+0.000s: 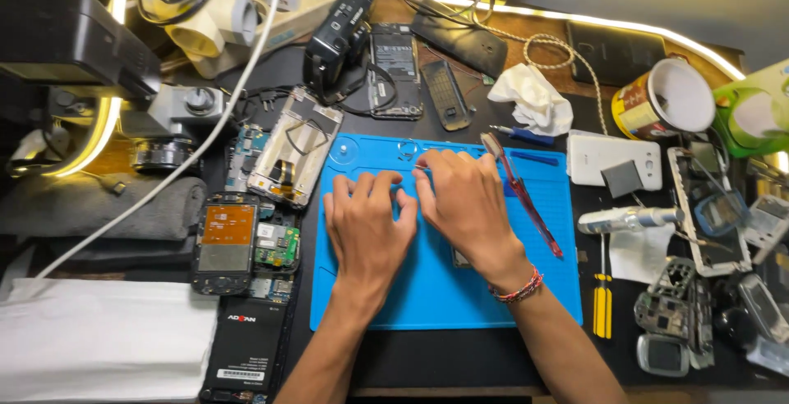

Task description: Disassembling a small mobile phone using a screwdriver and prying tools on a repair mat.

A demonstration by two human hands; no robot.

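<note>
Hands are seen laid flat on a blue mat [427, 289] at the middle of a cluttered bench [411, 359]. The left hand [367, 221] is spread palm down, fingers pointing away, with nothing gripped. The right hand [464, 203] is laid just beside it, touching it at the thumb side, fingers bent over the mat's upper trays; whether anything is pinched beneath them cannot be told. A dark edge, perhaps a small part, is partly hidden under the right wrist. A beaded bracelet [518, 287] is worn on that wrist. Red tweezers [526, 198] are lying slantwise on the mat just right of the right hand. Left of the mat, a phone frame [294, 156] and circuit boards [275, 244] are laid out; a yellow screwdriver [602, 301] and a white phone [612, 160] are seen to the right.
</note>
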